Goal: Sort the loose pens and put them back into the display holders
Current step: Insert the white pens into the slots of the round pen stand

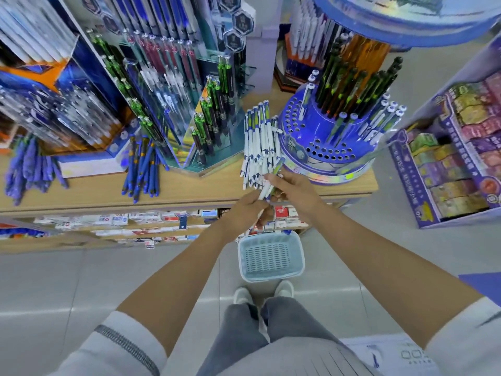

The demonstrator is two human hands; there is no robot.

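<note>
The left hand (245, 210) grips the white pen bundle (259, 142); the right hand (294, 189) pinches one pen (277, 169) from it. Next step, probably: seat it upright in a free hole of the round holder (339, 173) on the right.

readable text: none, all print too blurred
purple carton (406, 180) front edge: pale characters, illegible
hexagon badges (243, 23): dark with faint marks, unreadable
round holder (306, 161) base tag: print, illegible
lower-shelf boxes (280, 213): red and blue logos, unreadable
</note>
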